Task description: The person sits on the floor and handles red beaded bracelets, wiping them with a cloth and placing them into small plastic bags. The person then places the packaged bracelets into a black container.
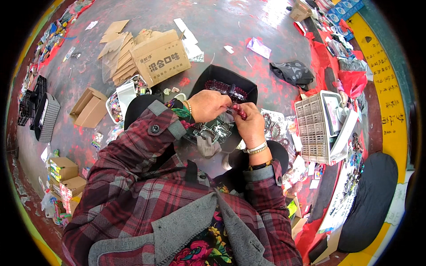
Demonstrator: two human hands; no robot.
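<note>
- Grip of the right hand (251, 126): thumb and fingers pinch a short red bead strand (240, 112).
- Left hand (207, 105) meets the strand's upper end; its fingertips are hidden, so whether they are closed on it cannot be told.
- Strand held above the black open box (207, 74), toward its right edge.
- Long axis slants from the left fingertips down and rightward into the right palm.
- Handling, as judged: light, limp between beads, each bead hard and smooth, so apt to roll; best taken by two neighbouring beads, without tugging the string.
- Below, inside the box: dark red beads (239, 93) by the far edge, clear plastic packs (217, 130) nearer.
- Grey cloth (208, 147) lies at the near edge.
- Beyond, on the floor (222, 33): a printed cardboard carton (162, 71) off the far left corner.
</note>
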